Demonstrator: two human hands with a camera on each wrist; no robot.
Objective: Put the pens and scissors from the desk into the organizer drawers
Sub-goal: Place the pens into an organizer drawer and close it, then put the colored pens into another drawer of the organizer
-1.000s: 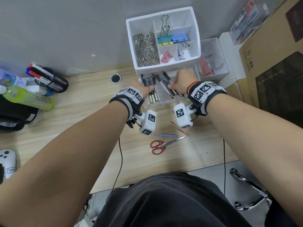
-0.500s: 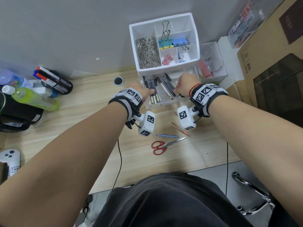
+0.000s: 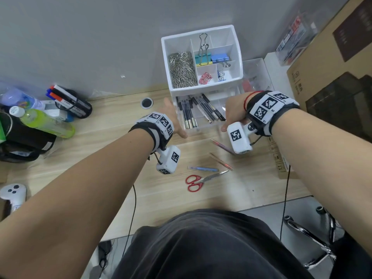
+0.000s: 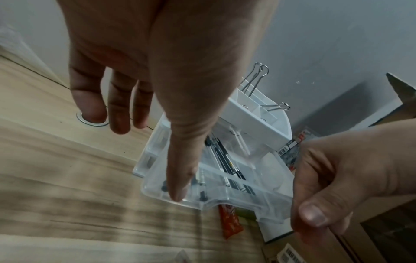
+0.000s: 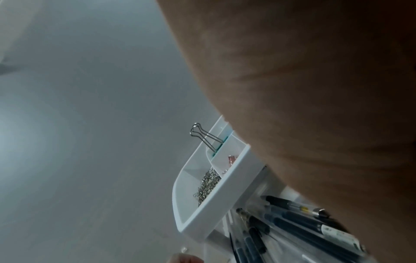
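Note:
The white organizer (image 3: 201,83) stands against the wall, its clear drawer (image 3: 201,126) pulled out and holding several black pens (image 3: 198,112). My left hand (image 3: 175,118) lies flat with straight fingers along the drawer's left side, and its thumb (image 4: 178,186) touches the front left corner. My right hand (image 3: 234,111) hovers curled at the front right corner, and I see nothing in it (image 4: 326,186). On the desk lie red-handled scissors (image 3: 194,183), a blue pen (image 3: 203,169) and two orange-red pens (image 3: 221,162), with one (image 4: 229,220) just in front of the drawer.
A clear box (image 3: 255,77) and cardboard boxes (image 3: 332,77) crowd the right side. Left of the organizer are a desk grommet (image 3: 147,102), bundled markers (image 3: 68,101), a green bottle (image 3: 46,122), a black bag (image 3: 20,141) and a white controller (image 3: 13,194).
Both hands have come out from over the pens in the drawer. The left now lies along its left side, and the right has drawn back to the right front corner.

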